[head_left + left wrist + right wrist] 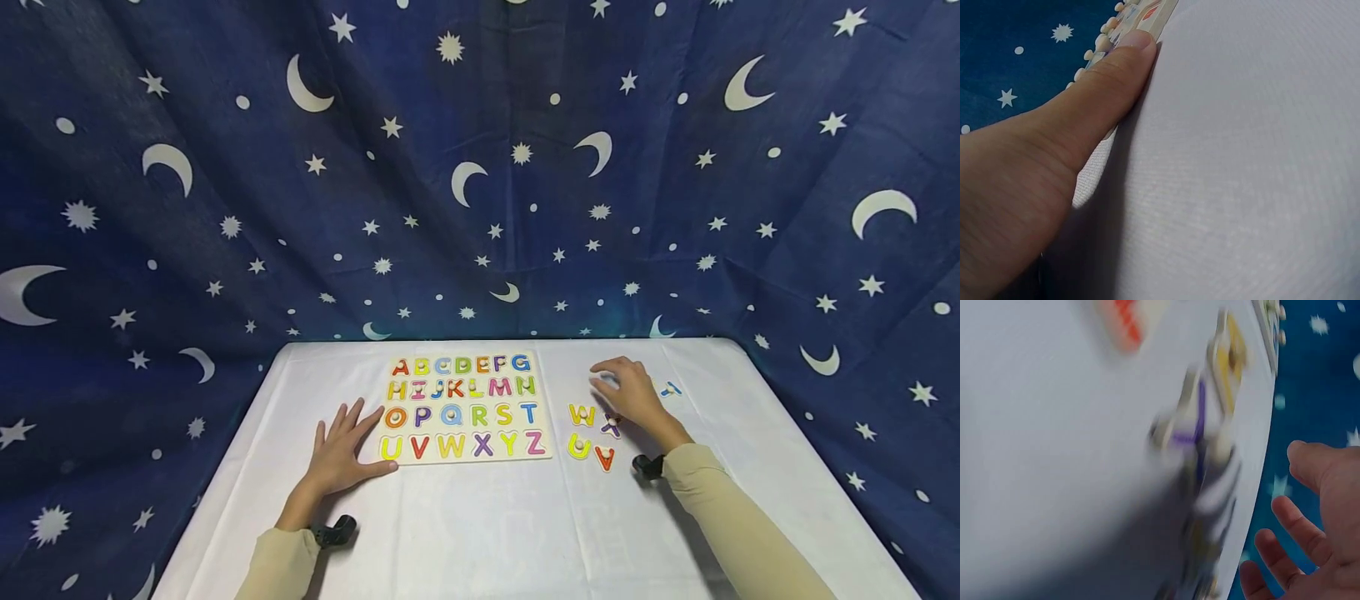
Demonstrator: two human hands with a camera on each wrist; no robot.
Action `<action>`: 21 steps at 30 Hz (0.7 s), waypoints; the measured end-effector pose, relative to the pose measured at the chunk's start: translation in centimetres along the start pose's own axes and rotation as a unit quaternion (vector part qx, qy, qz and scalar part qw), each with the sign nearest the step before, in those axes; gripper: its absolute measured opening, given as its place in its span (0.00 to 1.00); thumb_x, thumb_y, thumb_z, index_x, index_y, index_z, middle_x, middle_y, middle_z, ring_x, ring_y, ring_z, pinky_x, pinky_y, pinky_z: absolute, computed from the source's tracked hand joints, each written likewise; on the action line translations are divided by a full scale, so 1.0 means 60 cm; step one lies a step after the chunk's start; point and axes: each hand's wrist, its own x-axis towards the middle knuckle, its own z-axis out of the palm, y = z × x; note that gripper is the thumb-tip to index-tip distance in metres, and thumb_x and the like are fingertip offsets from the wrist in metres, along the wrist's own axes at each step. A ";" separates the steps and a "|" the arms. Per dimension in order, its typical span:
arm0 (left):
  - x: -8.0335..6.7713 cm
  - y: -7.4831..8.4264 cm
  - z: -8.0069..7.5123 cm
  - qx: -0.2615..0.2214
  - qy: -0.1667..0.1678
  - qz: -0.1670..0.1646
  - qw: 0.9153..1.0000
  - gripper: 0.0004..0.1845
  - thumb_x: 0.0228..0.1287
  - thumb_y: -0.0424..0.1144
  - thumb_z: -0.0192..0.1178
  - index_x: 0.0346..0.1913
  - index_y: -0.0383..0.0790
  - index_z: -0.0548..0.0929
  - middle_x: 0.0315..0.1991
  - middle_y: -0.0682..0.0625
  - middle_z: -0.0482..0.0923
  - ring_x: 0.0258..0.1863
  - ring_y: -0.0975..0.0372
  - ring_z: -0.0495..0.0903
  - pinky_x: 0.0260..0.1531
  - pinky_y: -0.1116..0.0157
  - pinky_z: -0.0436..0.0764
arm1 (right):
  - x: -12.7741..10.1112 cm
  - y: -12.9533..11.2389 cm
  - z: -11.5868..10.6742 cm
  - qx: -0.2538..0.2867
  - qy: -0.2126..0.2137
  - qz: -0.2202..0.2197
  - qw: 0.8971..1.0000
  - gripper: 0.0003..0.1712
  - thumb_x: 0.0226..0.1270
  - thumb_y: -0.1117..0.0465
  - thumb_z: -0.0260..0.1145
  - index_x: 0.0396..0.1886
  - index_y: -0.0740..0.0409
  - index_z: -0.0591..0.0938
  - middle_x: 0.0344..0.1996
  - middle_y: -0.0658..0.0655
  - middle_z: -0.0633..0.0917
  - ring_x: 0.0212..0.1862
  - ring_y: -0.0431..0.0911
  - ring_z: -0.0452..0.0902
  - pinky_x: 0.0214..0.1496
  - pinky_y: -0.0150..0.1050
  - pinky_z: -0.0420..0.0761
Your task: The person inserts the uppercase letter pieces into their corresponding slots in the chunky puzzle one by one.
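White cloth covers the desk [465, 533]; the alphabet board [465, 408] is touched at its corner by the flat, relaxed left hand [341, 454], while loose letters [592, 433] are overhung by the unclenched, empty right hand [630, 392].

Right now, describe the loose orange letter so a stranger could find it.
On the white table, look right of the alphabet board, at the loose letters by the right hand. The A is the nearest one, beside the yellow U, and the only orange-red piece.
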 end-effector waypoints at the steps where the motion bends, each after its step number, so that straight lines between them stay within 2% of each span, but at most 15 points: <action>1: 0.000 0.000 0.001 0.000 0.001 0.001 1.000 0.58 0.44 0.66 0.77 0.78 0.46 0.67 0.81 0.35 0.49 0.80 0.36 0.41 0.73 0.30 0.32 | -0.009 0.009 -0.010 0.002 0.003 0.005 1.000 0.14 0.68 0.62 0.73 0.50 0.63 0.88 0.50 0.68 0.86 0.56 0.65 0.77 0.60 0.62 0.71; 6: -0.002 0.003 0.003 -0.001 0.003 0.005 1.000 0.57 0.45 0.66 0.77 0.78 0.45 0.68 0.81 0.34 0.50 0.80 0.35 0.42 0.72 0.30 0.33 | -0.078 0.046 -0.061 0.006 0.021 0.023 1.000 0.14 0.67 0.64 0.73 0.50 0.65 0.87 0.50 0.71 0.85 0.53 0.66 0.78 0.55 0.62 0.70; 11: -0.002 0.004 0.003 0.003 0.011 0.014 1.000 0.57 0.44 0.66 0.77 0.77 0.44 0.69 0.80 0.33 0.52 0.79 0.34 0.43 0.72 0.29 0.35 | -0.161 0.072 -0.095 -0.003 0.035 0.040 0.999 0.14 0.62 0.63 0.77 0.47 0.62 0.89 0.46 0.68 0.87 0.48 0.63 0.79 0.48 0.58 0.72; 16: 0.000 0.002 0.001 0.003 0.012 0.013 1.000 0.56 0.44 0.66 0.77 0.77 0.45 0.69 0.80 0.34 0.52 0.79 0.35 0.43 0.72 0.29 0.34 | -0.221 0.095 -0.108 -0.022 0.027 0.041 0.999 0.14 0.56 0.62 0.81 0.42 0.58 0.89 0.44 0.65 0.88 0.47 0.63 0.80 0.47 0.53 0.73; 21: 0.000 -0.001 0.002 0.005 0.006 0.008 1.000 0.57 0.45 0.66 0.77 0.77 0.45 0.69 0.81 0.34 0.51 0.80 0.35 0.42 0.72 0.29 0.34 | -0.249 0.111 -0.107 -0.032 0.047 0.022 0.998 0.14 0.49 0.63 0.84 0.35 0.51 0.88 0.42 0.59 0.88 0.47 0.56 0.79 0.47 0.44 0.66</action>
